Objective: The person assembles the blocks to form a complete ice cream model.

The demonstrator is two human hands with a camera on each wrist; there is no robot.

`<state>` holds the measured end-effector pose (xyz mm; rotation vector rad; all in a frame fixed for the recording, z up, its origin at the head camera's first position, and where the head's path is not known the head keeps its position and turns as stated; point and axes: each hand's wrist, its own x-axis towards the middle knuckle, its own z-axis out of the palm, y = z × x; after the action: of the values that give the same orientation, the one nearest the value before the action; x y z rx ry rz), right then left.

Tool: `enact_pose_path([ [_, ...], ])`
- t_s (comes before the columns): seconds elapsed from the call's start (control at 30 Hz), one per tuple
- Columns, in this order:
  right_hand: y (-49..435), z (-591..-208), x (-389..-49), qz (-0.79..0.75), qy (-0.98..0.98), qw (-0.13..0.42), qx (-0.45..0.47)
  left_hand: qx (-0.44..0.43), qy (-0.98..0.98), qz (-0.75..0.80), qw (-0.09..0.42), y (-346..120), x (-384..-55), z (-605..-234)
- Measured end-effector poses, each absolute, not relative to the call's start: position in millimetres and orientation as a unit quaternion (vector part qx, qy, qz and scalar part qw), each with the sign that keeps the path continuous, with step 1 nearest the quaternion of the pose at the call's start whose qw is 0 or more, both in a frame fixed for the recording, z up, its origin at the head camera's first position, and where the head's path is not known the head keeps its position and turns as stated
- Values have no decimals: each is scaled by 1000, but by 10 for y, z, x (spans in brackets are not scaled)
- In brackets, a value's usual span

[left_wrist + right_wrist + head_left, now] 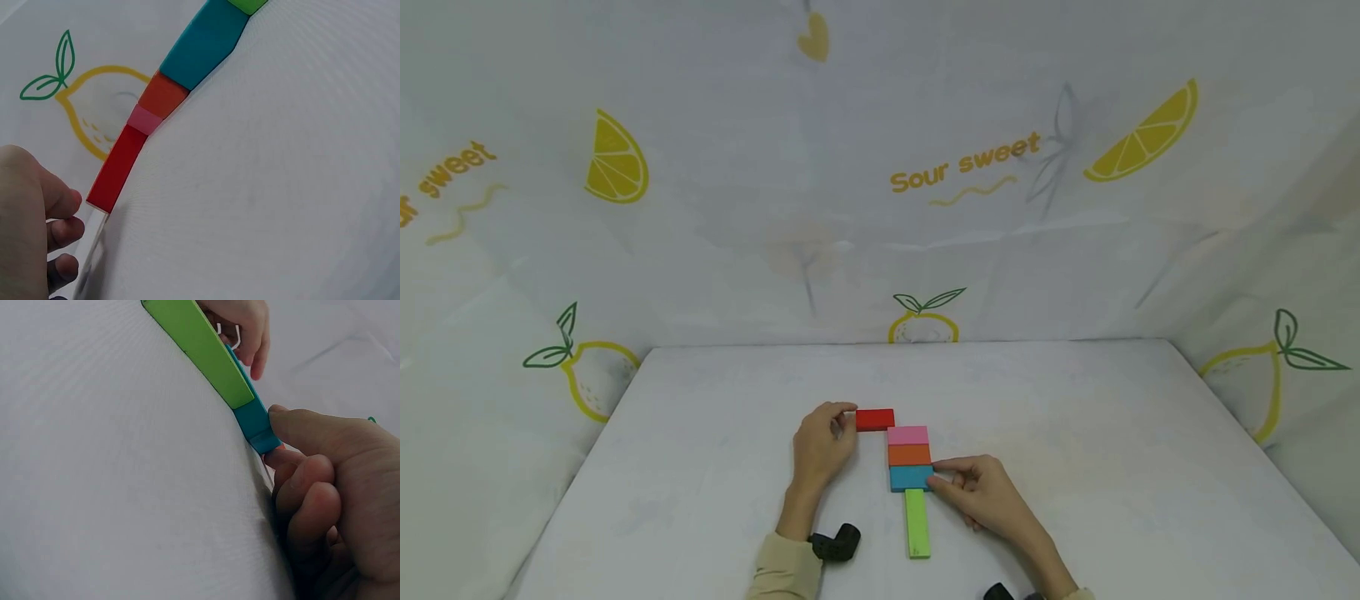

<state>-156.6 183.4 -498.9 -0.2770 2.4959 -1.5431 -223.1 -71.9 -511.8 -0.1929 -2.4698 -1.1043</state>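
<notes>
A red block (875,420) lies farthest back, its right end near the corner of a pink block (907,435). My left hand (822,442) is at the red block's left end, index fingertip by its far corner; the left wrist view shows the thumb (62,194) just beside that end. Forward of the pink block come an orange block (909,455) and a blue block (907,478) in a row. A green block (917,525) extends lengthwise toward me from the blue one. My right hand (985,493) pinches the blue block's right end between thumb and index finger.
The blocks lie on a white tabletop (700,467). A white curtain (760,167) with lemon prints rises behind the table and along both sides. Black wrist devices show near my left wrist (837,543) and at the bottom edge by the right forearm.
</notes>
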Motion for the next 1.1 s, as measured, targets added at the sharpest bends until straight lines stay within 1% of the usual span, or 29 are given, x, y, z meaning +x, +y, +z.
enact_pose_path([
  [0.2,1830,-4982,-1561,-520,843,98,-92,-75,-895,-392,198,-721,-2228,-5103],
  [0.7,1829,-4989,-1557,-524,841,102,-89,-72,-899,-388,189,-711,-2227,-5111],
  [0.87,1836,-4996,-1563,-526,840,100,-91,-83,-900,-379,196,-690,-2225,-5117],
  [1.1,1833,-4996,-1566,-526,840,100,-89,-108,-896,-367,226,-603,-2232,-5141],
])
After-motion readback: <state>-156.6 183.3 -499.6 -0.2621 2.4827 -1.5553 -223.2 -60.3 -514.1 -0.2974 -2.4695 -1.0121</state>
